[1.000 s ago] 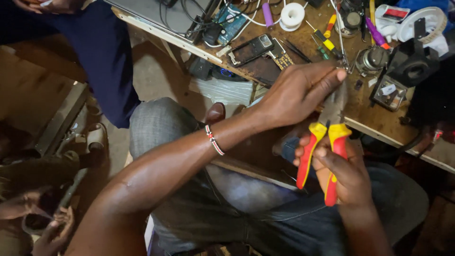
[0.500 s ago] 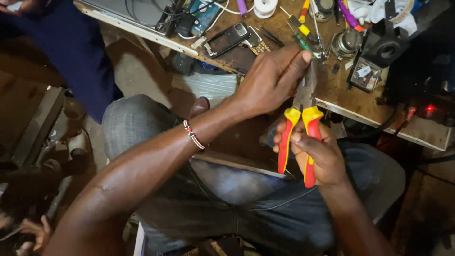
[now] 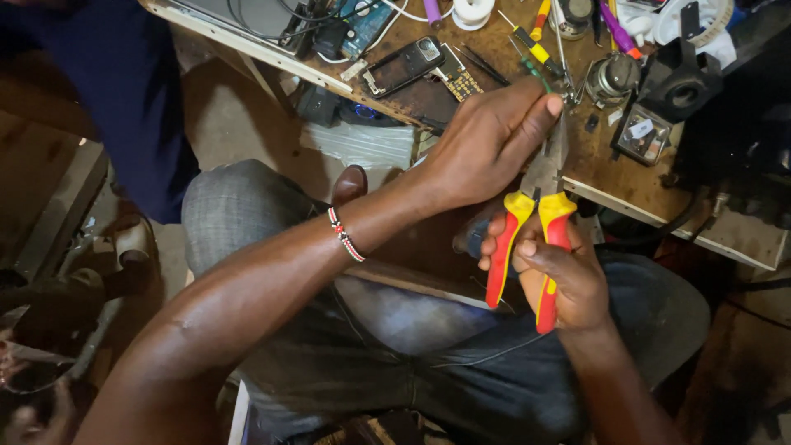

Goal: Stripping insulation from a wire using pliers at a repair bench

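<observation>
My right hand grips the red and yellow handles of a pair of pliers, its jaws pointing up toward the bench edge. My left hand reaches across above it, fingertips pinched at the plier jaws on something too small to make out. Both hands hover over my lap, just in front of the wooden workbench. A beaded bracelet sits on my left wrist.
The bench holds a dismantled phone, a circuit board, screwdrivers, a solder spool, a black box-shaped device and cables. Another person in dark blue clothing stands at the left. Scrap parts lie on the floor at lower left.
Both hands and the pliers keep the same hold. The view has shifted slightly, bringing the hands closer to the bench edge.
</observation>
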